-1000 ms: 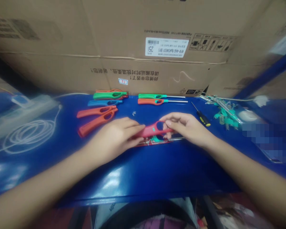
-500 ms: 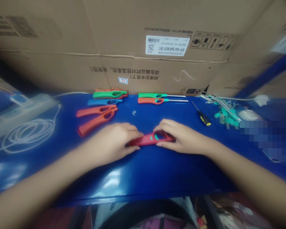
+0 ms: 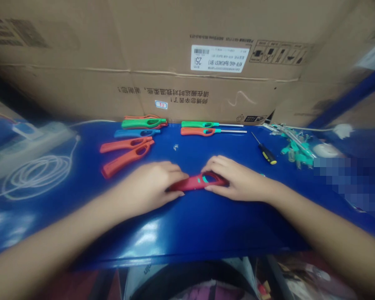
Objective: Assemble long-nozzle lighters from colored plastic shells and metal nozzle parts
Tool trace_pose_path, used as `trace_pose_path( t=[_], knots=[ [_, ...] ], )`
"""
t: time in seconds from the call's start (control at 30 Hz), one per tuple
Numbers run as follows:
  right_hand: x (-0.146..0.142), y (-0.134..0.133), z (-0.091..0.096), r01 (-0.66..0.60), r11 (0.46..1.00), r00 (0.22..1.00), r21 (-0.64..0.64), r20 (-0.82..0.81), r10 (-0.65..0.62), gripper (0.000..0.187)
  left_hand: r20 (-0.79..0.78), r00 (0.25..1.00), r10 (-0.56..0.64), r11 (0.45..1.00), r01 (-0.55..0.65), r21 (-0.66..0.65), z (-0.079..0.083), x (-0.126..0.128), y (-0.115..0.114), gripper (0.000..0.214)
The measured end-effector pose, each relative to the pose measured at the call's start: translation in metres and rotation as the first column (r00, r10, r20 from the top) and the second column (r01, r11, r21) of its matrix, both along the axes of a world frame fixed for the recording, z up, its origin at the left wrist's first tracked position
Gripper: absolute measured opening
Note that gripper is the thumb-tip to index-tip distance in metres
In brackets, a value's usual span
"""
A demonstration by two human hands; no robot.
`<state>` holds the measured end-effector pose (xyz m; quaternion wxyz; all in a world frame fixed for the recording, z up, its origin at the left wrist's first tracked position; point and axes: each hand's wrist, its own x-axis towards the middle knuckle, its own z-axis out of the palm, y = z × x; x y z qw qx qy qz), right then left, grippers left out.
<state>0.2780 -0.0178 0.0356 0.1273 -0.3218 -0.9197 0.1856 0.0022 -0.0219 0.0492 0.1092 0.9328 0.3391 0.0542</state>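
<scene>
Between my hands, low over the blue table, is a red lighter [image 3: 192, 182] of the long-necked kind, with a teal trigger showing in its finger loop. My left hand [image 3: 156, 183] is closed around its handle end. With thumb and fingers, my right hand [image 3: 234, 179] grips the loop end and hides its tip. Left of the hands lie two orange-red lighter casings [image 3: 126, 158], a blue casing [image 3: 136, 133] and a green casing [image 3: 143, 123]. Behind the hands rest a green lighter [image 3: 195, 124] and an orange lighter [image 3: 196, 131], each with a metal tube.
A black and yellow screwdriver [image 3: 265, 155] lies right of the hands. Beyond it is a pile of teal parts with metal tubes [image 3: 295, 148]. Tiny metal bits [image 3: 176, 146] sit mid-table. A coiled white cable [image 3: 39, 177] and power strip [image 3: 46, 139] are left; a cardboard wall [image 3: 162, 50] stands behind.
Both hands keep their grip on the red lighter almost in place. A small teal bit now shows beside my right wrist.
</scene>
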Motion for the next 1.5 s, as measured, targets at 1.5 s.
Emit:
trace_pose_path(
  t=[1.5],
  knots=[
    [0.013,0.003,0.008,0.058,0.941,0.996,0.335,-0.088,-0.031,0.022,0.474,0.877,-0.080,0.967,-0.047,0.250,-0.021,0.001,0.013,0.028]
  ],
)
